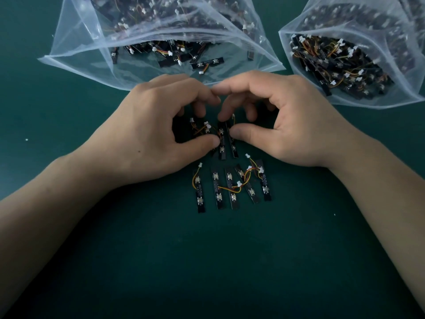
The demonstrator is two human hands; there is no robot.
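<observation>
Plainly left hand [161, 127] and right hand [289, 118] pinch black strips [222, 146]; print unreadable.

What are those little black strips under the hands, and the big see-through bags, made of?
The small black strips look like rigid matte circuit board, carrying pale metal-looking buttons and thin coloured wires, probably plastic-coated, with white plugs. The large clear bags look like thin glossy plastic film: it creases, sags and catches light.
</observation>
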